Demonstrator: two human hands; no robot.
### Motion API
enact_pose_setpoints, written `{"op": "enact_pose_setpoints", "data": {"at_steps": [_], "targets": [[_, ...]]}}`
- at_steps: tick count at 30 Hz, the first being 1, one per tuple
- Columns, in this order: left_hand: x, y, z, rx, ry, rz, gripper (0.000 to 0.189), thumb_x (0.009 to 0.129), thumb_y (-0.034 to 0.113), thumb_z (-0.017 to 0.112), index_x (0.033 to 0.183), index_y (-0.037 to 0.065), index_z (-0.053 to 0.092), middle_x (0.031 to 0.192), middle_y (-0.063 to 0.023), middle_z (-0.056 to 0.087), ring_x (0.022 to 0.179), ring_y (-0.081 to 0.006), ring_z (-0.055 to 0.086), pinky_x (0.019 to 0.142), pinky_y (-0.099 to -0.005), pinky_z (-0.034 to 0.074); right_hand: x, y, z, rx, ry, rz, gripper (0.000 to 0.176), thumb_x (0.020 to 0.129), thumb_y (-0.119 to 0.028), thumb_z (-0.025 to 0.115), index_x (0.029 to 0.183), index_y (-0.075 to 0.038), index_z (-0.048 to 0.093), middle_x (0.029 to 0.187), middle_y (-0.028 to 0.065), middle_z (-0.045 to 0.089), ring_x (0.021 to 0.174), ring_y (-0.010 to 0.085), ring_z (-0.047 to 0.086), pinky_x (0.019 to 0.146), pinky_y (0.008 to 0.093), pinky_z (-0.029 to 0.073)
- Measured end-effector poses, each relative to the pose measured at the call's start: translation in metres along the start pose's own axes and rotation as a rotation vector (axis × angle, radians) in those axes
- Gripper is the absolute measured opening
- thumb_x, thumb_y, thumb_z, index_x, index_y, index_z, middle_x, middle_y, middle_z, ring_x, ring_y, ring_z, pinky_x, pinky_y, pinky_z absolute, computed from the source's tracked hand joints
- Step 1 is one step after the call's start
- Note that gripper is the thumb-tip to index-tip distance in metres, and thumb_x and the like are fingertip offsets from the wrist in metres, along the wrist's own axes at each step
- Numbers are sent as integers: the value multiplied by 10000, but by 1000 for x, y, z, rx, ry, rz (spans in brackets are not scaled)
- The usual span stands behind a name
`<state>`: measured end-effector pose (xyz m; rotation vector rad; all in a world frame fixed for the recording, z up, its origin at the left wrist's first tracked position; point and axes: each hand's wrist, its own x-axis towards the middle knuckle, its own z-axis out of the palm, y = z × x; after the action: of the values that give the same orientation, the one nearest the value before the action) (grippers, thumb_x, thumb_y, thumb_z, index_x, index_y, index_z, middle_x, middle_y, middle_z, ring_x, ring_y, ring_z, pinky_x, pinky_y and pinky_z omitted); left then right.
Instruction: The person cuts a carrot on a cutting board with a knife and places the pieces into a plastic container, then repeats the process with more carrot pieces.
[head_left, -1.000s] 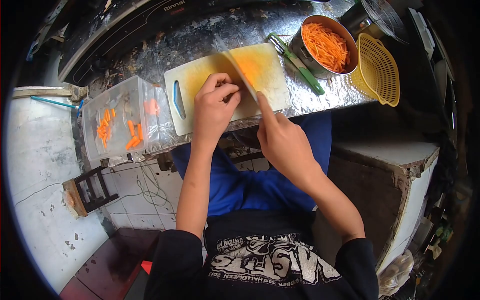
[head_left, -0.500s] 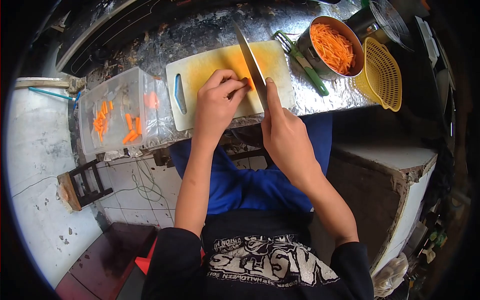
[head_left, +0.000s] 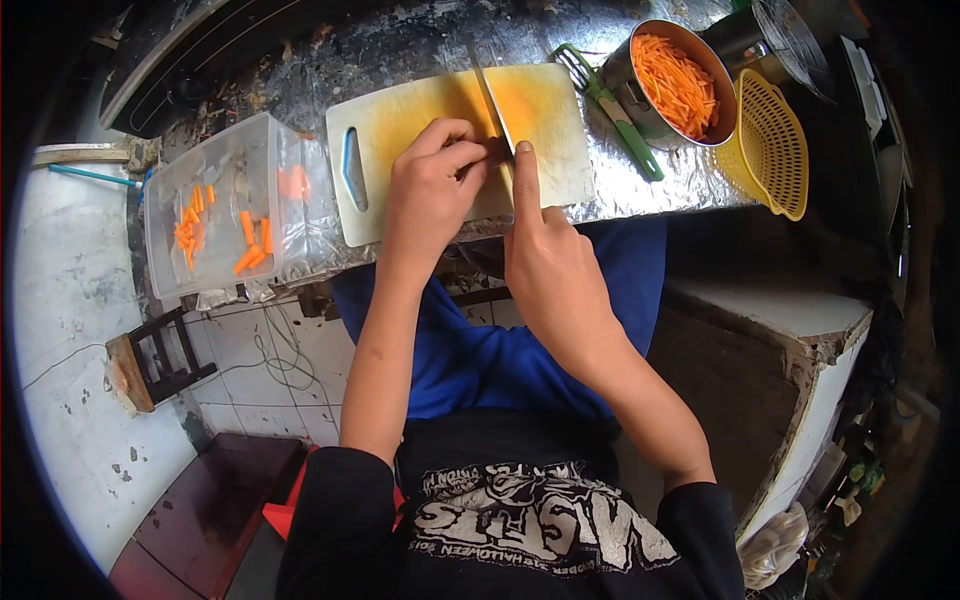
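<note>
On the stained white cutting board (head_left: 400, 110), my right hand (head_left: 555, 270) grips a kitchen knife (head_left: 491, 98), its index finger stretched along the spine. The blade stands on edge and points away from me. Just left of it, my left hand (head_left: 432, 195) has its fingers bent and pinched together at the blade. The carrot piece at those fingertips is almost wholly hidden now. Orange stain marks the board around the blade. To the left, a clear plastic container (head_left: 215, 150) holds carrot pieces (head_left: 265, 237), some thin, some thicker.
A metal pot (head_left: 640, 105) of carrot strips (head_left: 680, 85) stands at the back right. Between it and the board lies a green-handled peeler (head_left: 625, 130). A yellow plastic basket (head_left: 785, 150) sits by the counter's right end. Foil (head_left: 690, 185) covers the counter's front.
The knife and my right hand have shifted left, closer to my left fingertips. The orange bit seen beside the blade is now hidden. The whole view has shifted slightly.
</note>
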<state>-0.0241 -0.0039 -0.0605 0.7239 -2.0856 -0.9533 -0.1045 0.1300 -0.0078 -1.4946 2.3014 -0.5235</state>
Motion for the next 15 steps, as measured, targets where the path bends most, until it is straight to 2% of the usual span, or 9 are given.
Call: {"op": "enact_pose_setpoints", "data": {"at_steps": [1, 3, 10, 12, 15], "targets": [[1, -1, 0, 0, 0, -5, 109, 795, -17, 754, 889, -47, 707, 915, -115, 640, 749, -280, 654, 677, -366, 515, 1, -1, 1, 0, -5, 0, 849, 844, -17, 595, 1567, 73, 159, 772, 282, 615, 632, 449, 677, 547, 500, 560], [1, -3, -1, 23, -13, 37, 136, 777, -48, 764, 900, -57, 708, 940, -81, 656, 719, -172, 636, 638, -283, 501, 4, -2, 3, -22, 0, 10, 824, 847, -11, 586, 1560, 77, 182, 780, 289, 627, 635, 450, 677, 562, 493, 566], [3, 0, -2, 35, -24, 30, 155, 797, -25, 764, 945, -44, 724, 955, -75, 671, 718, -172, 636, 649, -282, 504, 34, 13, 7, 127, 66, -30, 747, 871, -17, 580, 1526, 99, 239, 719, 299, 628, 639, 468, 663, 597, 512, 549], [3, 5, 0, -12, -9, -52, 166, 809, 21, 765, 967, -15, 732, 984, -117, 665, 806, -288, 673, 711, -371, 534, 28, 16, 3, 177, 210, -78, 690, 913, -36, 577, 1517, 89, 268, 698, 290, 620, 631, 462, 653, 590, 528, 524], [3, 2, 1, 0, -42, -23, 181, 828, 54, 765, 1002, 9, 741, 1020, -115, 660, 831, -292, 674, 743, -374, 541, 16, 17, -14, 163, 220, -58, 639, 941, -53, 579, 1506, 75, 310, 709, 281, 627, 618, 453, 646, 576, 530, 509]]}}
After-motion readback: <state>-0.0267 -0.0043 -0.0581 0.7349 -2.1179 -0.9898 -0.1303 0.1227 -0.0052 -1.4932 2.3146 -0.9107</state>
